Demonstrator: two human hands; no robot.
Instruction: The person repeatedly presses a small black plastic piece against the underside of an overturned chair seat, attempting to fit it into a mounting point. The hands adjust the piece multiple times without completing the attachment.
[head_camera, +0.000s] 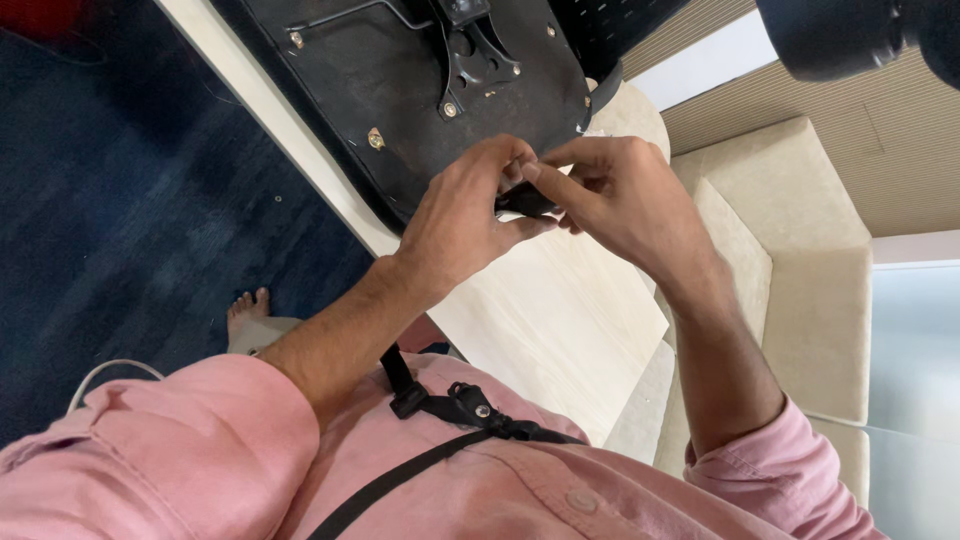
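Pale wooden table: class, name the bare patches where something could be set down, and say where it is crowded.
The pale wooden table is bare between the hands and the pink shirt. Its far end is crowded: the upturned black chair seat covers it, and the left hand and right hand hold a small black part there. The cream sofa cushion alongside is also bare.

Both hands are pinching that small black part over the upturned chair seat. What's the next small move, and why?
Probably lower the small black part toward the black upturned chair seat base. The left hand and right hand grip it together above the pale wooden table, clear of the seat's metal bracket.
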